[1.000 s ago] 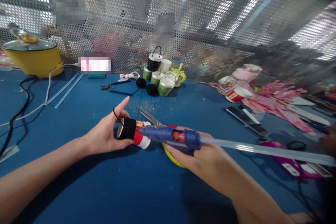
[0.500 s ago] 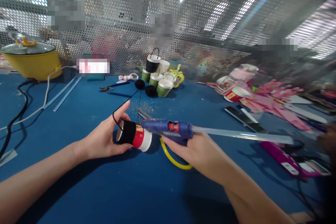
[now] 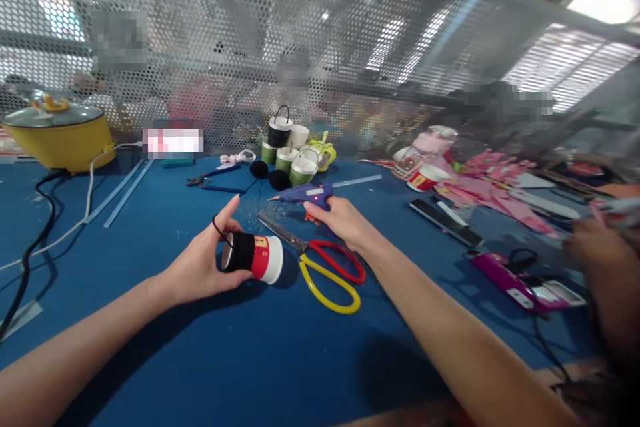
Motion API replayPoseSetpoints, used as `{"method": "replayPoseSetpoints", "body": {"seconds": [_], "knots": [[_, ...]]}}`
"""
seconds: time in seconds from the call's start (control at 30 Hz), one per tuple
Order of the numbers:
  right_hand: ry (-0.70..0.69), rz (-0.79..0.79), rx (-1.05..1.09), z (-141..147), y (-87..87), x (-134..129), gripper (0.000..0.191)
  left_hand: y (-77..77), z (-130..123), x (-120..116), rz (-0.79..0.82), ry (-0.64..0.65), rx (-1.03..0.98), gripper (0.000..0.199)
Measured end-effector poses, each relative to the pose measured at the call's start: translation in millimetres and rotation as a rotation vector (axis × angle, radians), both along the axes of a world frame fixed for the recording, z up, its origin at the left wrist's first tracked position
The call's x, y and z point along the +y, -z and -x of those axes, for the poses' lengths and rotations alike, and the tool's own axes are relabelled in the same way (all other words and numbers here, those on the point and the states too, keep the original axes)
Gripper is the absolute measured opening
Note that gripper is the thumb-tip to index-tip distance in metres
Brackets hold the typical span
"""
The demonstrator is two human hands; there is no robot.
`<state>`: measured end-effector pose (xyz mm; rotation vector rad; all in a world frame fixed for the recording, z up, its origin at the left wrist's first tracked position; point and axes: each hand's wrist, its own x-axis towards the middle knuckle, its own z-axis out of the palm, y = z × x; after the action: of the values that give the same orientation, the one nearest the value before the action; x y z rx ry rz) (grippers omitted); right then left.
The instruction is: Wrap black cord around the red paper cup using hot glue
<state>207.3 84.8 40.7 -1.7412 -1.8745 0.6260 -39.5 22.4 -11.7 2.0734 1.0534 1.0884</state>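
My left hand (image 3: 205, 267) is closed on a small paper cup (image 3: 261, 257), held on its side above the blue table. Black cord is wound round part of the cup, beside a red printed band and a white end; a strand of it loops over my fingers. Further off, my right hand (image 3: 340, 219) grips a blue hot glue gun (image 3: 305, 195) with a clear glue stick (image 3: 357, 181) poking out of its back. The nozzle points left. Between my hands lie scissors (image 3: 300, 247) with one red and one yellow handle, blades partly apart.
Several wrapped cups (image 3: 304, 170), two black balls of cord (image 3: 279, 179) and blue-handled pliers (image 3: 215, 180) lie at the back. A yellow pot (image 3: 60, 140) stands far left. On the right are a phone (image 3: 445, 221), a purple device (image 3: 505, 280), pink pieces (image 3: 500, 193) and another person's hand (image 3: 595, 247).
My right hand has carried the glue gun away from the cup, forward and toward the back of the table, uncovering the scissors. My left hand still holds the cup in nearly the same place.
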Motion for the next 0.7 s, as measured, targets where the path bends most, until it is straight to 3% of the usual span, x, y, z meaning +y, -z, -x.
{"method": "replayPoseSetpoints", "body": {"seconds": [0.2,0.37,0.43,0.47,0.53,0.57,0.63,0.7], "knots": [[0.104,0.016,-0.211,-2,24.3,40,0.039,2.6,0,2,0.064,-0.020,-0.043,0.100],[0.091,-0.170,-0.320,16,12.4,26,0.021,3.2,0,2,0.095,-0.016,-0.056,0.101],[-0.053,-0.208,-0.296,34,2.2,8,0.023,2.8,-1,2,0.116,-0.011,-0.085,0.102],[-0.181,-0.210,-0.258,44,-2.4,-2,0.024,2.3,-1,1,0.130,0.001,-0.104,0.101],[-0.568,-0.249,-0.077,64,-9.6,-21,0.023,0.6,-3,0,0.150,0.038,-0.134,0.100],[-0.667,-0.279,-0.040,73,-12.1,-29,0.019,-0.4,-3,0,0.145,0.052,-0.139,0.099],[-0.759,-0.310,0.012,86,-15.9,-42,0.010,-2.1,-4,0,0.120,0.060,-0.132,0.099],[-0.753,-0.269,0.077,90,-19.5,-48,0.010,-1.9,-4,1,0.113,0.061,-0.140,0.102]]}}
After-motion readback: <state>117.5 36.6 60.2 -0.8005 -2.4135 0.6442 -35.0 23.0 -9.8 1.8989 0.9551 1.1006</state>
